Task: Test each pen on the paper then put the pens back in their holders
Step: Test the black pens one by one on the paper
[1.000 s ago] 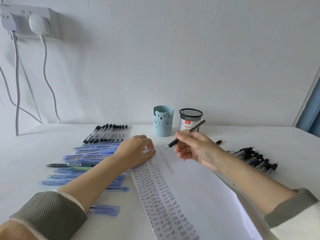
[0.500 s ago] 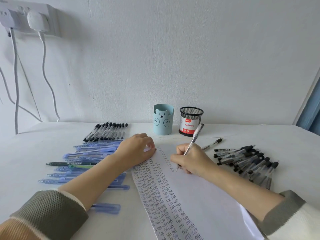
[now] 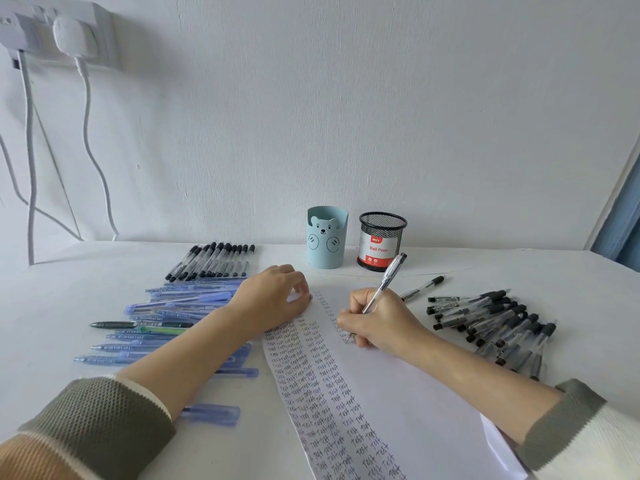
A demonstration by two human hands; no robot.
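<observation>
A white paper (image 3: 408,403) covered in columns of handwritten words lies in front of me. My right hand (image 3: 377,320) grips a clear pen with a black cap end (image 3: 389,277), its tip touching the paper. My left hand (image 3: 273,299) rests on the paper's top left corner, fingers curled loosely. A light blue bear holder (image 3: 325,239) and a black mesh holder (image 3: 381,242) stand at the back. Black-capped pens lie in a pile at the right (image 3: 498,323) and in a row at the back left (image 3: 214,261). Blue pens (image 3: 173,313) lie at the left.
A wall socket with a white plug (image 3: 67,36) and hanging cables (image 3: 91,150) is at the upper left. A single black pen (image 3: 420,289) lies between the mesh holder and the right pile. A blue curtain edge (image 3: 623,223) shows at the far right.
My right hand came down from holding the pen raised sideways to a writing grip, with the tip now on the paper. The left hand stayed put.
</observation>
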